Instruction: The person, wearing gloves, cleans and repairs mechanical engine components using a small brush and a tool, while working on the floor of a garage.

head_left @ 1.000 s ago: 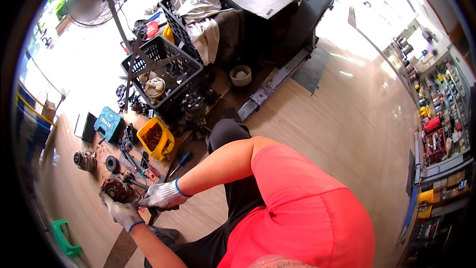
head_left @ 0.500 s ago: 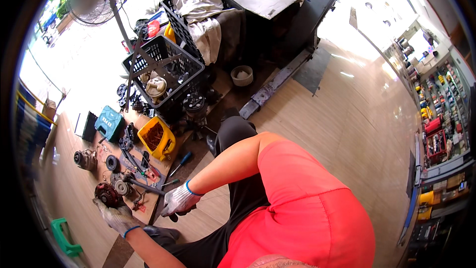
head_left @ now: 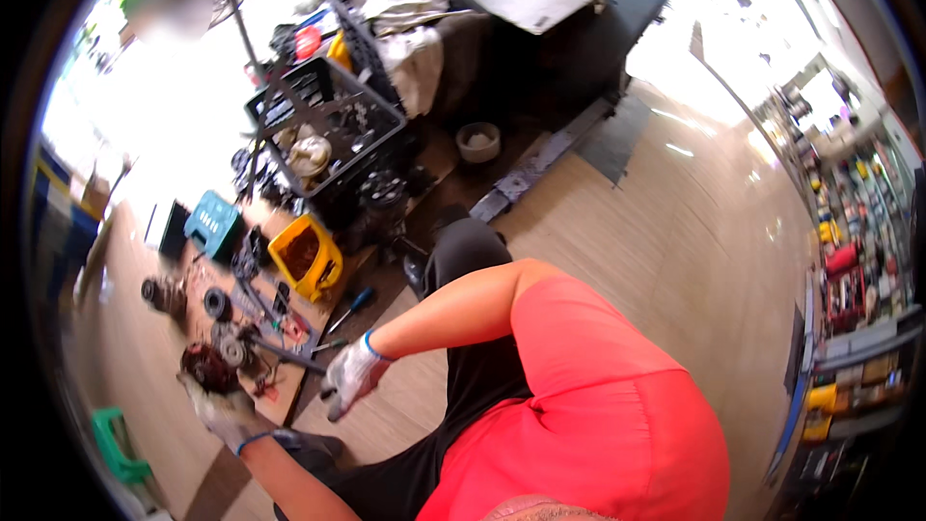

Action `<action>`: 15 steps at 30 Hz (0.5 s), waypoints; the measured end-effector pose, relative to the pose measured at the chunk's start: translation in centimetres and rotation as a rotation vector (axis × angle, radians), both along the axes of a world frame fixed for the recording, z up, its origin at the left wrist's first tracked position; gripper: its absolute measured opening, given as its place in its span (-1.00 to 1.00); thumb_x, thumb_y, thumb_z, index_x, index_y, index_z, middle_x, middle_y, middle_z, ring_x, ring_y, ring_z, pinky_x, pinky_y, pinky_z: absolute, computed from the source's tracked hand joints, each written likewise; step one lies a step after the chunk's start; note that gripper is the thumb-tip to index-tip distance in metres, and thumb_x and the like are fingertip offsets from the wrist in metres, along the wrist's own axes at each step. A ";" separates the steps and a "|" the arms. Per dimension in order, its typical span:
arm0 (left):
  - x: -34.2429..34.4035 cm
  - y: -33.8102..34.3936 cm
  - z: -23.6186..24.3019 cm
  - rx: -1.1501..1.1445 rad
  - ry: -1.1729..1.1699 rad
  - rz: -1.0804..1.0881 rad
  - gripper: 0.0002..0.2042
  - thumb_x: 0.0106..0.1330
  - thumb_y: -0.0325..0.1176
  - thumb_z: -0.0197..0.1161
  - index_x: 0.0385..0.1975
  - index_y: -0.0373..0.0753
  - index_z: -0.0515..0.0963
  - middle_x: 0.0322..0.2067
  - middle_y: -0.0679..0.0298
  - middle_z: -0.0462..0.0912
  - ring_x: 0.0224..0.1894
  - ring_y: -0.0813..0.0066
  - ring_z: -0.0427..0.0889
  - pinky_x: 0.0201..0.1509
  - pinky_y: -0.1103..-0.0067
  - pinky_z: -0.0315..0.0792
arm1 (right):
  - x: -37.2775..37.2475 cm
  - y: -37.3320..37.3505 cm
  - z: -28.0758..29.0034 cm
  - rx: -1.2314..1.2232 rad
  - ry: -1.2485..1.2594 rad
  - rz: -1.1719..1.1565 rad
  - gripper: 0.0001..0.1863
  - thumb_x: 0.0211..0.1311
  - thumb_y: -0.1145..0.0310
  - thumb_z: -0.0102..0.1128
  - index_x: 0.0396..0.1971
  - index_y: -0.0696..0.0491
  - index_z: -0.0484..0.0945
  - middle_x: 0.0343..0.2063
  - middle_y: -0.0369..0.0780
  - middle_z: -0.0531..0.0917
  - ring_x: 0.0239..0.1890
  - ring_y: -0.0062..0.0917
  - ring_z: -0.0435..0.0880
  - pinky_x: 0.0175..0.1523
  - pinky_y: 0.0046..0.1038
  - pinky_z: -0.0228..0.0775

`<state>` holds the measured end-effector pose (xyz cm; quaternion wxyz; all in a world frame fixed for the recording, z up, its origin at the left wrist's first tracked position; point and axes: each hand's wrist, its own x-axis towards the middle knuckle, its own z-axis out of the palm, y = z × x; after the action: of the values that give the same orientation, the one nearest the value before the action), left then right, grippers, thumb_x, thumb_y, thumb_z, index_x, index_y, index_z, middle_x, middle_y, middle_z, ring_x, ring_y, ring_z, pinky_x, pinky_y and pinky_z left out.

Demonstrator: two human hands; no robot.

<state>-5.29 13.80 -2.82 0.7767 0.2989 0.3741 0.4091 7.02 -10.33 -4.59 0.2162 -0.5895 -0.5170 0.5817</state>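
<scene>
My gloved left hand (head_left: pixel 220 409) grips a red-brown round metal part (head_left: pixel 204 367) at the lower left. My gloved right hand (head_left: pixel 353 374) is to its right, blurred, fingers loosely bent and apart with nothing visible in them. Between my hands lie a pale round part (head_left: pixel 232 351) and a long bar (head_left: pixel 289 361) on a stained board (head_left: pixel 270 405). A dark ring (head_left: pixel 217 303), a blue-handled screwdriver (head_left: pixel 361 298) and a metal housing (head_left: pixel 164 294) are around them.
Beyond the board are a yellow container (head_left: pixel 323 260), a teal case (head_left: pixel 214 225) and black crates (head_left: pixel 381 135) with cloths and parts. A steel lift rail (head_left: pixel 540 159) runs diagonally. A green stool (head_left: pixel 121 449) stands lower left; stocked shelves (head_left: pixel 858 222) line the right.
My right hand has drawn back rightward from the part, and the dark item formerly in it no longer shows. My left hand and the red-brown part have shifted slightly left and up.
</scene>
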 end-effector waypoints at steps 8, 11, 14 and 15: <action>1.9 -4.3 1.2 0.119 -0.058 -0.003 -0.77 0.51 -0.20 0.08 -0.06 -0.21 0.53 -0.21 0.19 0.68 -0.23 0.30 0.70 -0.18 0.36 0.64 | 3.4 3.5 3.6 0.176 0.025 -0.438 -0.28 0.22 -0.09 0.24 0.22 0.11 0.37 -0.14 -0.07 0.65 -0.11 -0.39 0.63 0.00 -0.41 0.45; 1.7 -5.0 0.8 0.099 -0.024 0.052 -0.75 0.50 -0.19 0.11 -0.02 -0.21 0.52 -0.13 0.18 0.65 -0.12 0.27 0.70 -0.20 0.33 0.69 | 2.6 4.7 1.3 0.238 0.291 -0.634 -0.20 0.21 0.03 0.33 0.33 0.19 0.30 0.19 0.01 0.53 0.21 -0.36 0.53 0.26 -0.45 0.36; 1.5 -6.2 1.9 0.094 0.020 0.047 -0.70 0.47 -0.20 0.17 0.06 -0.21 0.46 -0.07 0.16 0.62 -0.06 0.30 0.68 -0.10 0.35 0.70 | 2.1 4.9 1.7 0.261 0.286 -0.625 -0.37 0.24 0.08 0.32 0.19 0.16 0.44 -0.11 -0.13 0.64 -0.09 -0.50 0.61 -0.01 -0.49 0.48; 1.5 -6.6 2.2 0.108 0.006 0.027 -0.69 0.47 -0.20 0.17 0.08 -0.22 0.44 -0.07 0.16 0.62 -0.05 0.30 0.67 -0.08 0.36 0.69 | 1.9 4.8 2.1 0.230 0.372 -0.626 -0.43 0.25 0.10 0.32 0.14 0.14 0.47 -0.20 -0.19 0.63 -0.18 -0.56 0.60 -0.10 -0.52 0.47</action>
<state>-3.77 7.23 -0.64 0.7527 0.3363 0.3581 0.4383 8.89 -5.50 -2.48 0.5385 -0.5751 -0.3259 0.5227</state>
